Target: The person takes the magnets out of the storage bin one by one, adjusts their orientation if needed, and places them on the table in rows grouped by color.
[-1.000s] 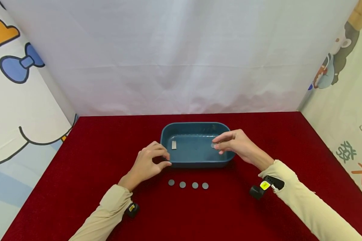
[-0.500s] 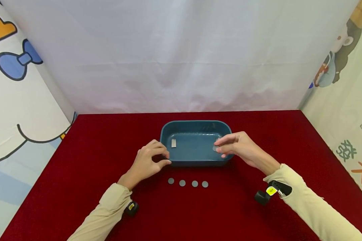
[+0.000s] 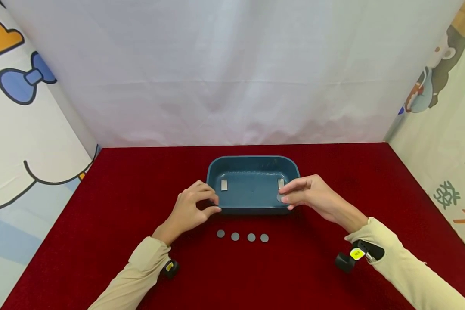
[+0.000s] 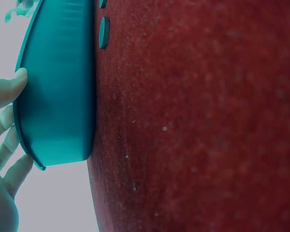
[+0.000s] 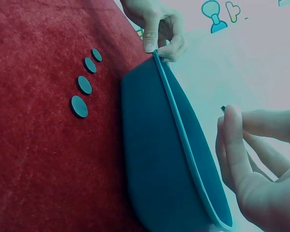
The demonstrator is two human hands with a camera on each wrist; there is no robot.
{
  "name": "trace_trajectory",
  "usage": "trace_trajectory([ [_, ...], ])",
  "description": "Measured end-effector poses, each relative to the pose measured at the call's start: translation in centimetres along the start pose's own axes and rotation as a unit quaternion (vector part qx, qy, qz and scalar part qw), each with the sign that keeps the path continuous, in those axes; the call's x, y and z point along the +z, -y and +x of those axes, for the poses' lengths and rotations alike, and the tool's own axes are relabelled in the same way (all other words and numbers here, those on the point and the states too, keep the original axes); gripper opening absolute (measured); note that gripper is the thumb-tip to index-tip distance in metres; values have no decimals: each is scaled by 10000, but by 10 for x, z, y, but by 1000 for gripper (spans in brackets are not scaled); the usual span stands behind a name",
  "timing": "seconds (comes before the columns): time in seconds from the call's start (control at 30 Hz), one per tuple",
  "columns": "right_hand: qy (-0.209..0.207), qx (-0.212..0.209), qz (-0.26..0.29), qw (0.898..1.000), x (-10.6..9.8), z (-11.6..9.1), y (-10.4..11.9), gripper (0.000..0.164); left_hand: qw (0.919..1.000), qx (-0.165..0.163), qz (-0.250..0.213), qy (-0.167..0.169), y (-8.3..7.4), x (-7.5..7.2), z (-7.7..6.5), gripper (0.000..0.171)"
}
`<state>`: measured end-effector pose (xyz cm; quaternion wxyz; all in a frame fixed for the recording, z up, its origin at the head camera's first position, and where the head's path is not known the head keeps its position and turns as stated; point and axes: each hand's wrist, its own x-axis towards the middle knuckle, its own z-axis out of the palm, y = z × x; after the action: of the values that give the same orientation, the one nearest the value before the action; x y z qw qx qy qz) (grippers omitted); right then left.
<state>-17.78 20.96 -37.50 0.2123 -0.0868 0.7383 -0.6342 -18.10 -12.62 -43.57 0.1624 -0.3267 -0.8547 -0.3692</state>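
A blue rectangular basin with rounded corners [image 3: 252,211] stands on the red cloth. My left hand [image 3: 193,206] grips its rim at the near left corner, with the thumb [image 4: 17,82] on the outside and fingers across the edge. My right hand [image 3: 314,198] pinches a thin grey disc [image 3: 280,197] between thumb and fingertips, over the right part of the basin. In the right wrist view only a small dark edge of the disc [image 5: 223,109] shows. On the basin's floor lie two small silvery rectangles, a left one [image 3: 224,185] and a right one [image 3: 280,182] partly behind my fingers.
Several grey discs [image 3: 251,237] lie in a row on the red cloth [image 3: 232,275], between the basin and me. A white curtain [image 3: 232,77] hangs behind the table, and printed panels stand at both sides.
My right hand has moved right and toward me with the disc, uncovering the right silvery rectangle. My left hand keeps its place on the rim.
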Motion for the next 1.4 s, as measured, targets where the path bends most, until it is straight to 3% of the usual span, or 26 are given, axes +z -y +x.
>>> trace_trajectory([
  [1.4, 305, 179, 159, 9992, 8, -32, -30, 27, 9999, 22, 100, -63, 2, 2, 0, 14],
])
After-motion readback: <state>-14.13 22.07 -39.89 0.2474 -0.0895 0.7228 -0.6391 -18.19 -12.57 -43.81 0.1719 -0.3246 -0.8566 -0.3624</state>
